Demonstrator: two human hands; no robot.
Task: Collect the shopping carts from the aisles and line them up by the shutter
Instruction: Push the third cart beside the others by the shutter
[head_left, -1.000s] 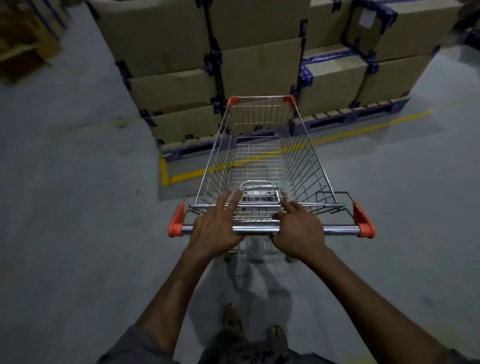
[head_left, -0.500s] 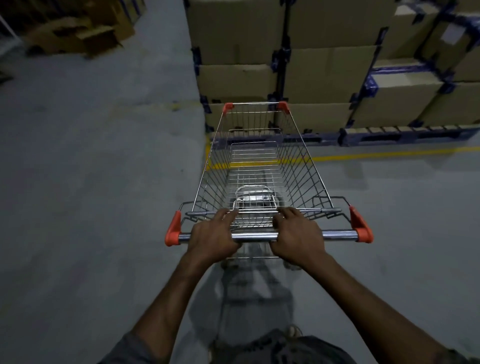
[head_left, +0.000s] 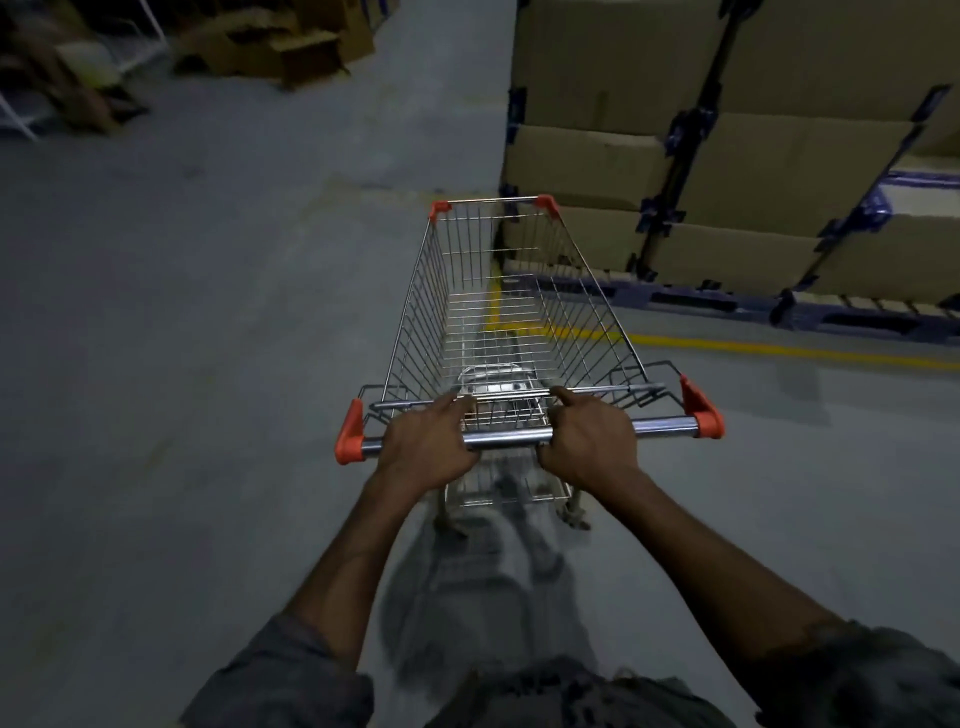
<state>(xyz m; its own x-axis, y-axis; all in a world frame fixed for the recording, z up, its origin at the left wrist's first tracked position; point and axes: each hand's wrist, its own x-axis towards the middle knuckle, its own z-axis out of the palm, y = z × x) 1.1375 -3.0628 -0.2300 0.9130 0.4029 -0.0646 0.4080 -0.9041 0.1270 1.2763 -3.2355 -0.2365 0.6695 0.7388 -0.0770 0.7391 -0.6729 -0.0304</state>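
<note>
An empty wire shopping cart (head_left: 514, 312) with orange corner caps stands in front of me on the grey floor. Its chrome handle bar (head_left: 506, 439) runs across the middle of the view. My left hand (head_left: 428, 447) wraps the bar left of centre. My right hand (head_left: 589, 439) wraps it right of centre. The cart's nose points past the left corner of a stack of cardboard boxes. No shutter is in view.
Stacked cardboard boxes (head_left: 727, 156) on dark blue pallets (head_left: 727, 299) fill the right side, bordered by a yellow floor line (head_left: 779, 348). Loose cartons (head_left: 291, 41) and a white rack (head_left: 21, 114) lie at the far left. Bare concrete floor (head_left: 208, 312) stretches left of the cart.
The cart has swung to the left: the box stack slid from straight ahead to the right side. My left fingers, spread a second ago, now curl round the bar.
</note>
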